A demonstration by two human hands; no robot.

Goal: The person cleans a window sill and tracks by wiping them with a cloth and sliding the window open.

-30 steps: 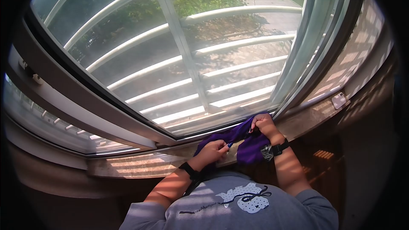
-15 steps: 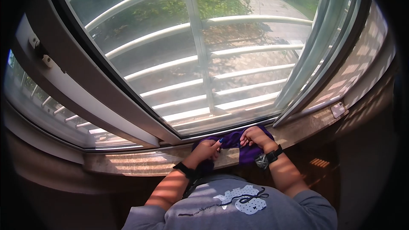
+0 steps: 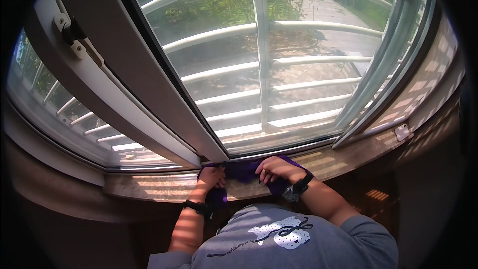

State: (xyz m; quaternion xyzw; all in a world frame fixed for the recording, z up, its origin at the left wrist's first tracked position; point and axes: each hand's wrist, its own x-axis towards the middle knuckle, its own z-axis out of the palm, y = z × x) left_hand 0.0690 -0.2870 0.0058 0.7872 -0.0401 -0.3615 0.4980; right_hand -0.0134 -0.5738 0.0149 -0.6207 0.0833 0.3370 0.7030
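Purple cloth (image 3: 241, 171) lies bunched along the window sill, against the bottom of the window frame. At its left end my left hand (image 3: 213, 176) is closed, its fingers curled on the fabric. My right hand (image 3: 275, 169) has its fingers bent round the cloth's right part, and some fabric hangs below it over the sill's front edge. A small clear, crinkled item (image 3: 290, 194) shows beneath my right wrist. Black bands sit on both wrists.
The stone sill (image 3: 149, 188) runs from left to right under the window. A pale phone-like object (image 3: 402, 132) lies at its right end. A window handle (image 3: 74, 35) is on the frame at upper left. White bars (image 3: 224, 72) stand outside the glass.
My hands have moved apart, the left one further left along the sill, stretching the cloth between them. The view has turned left, showing more of the left window frame.
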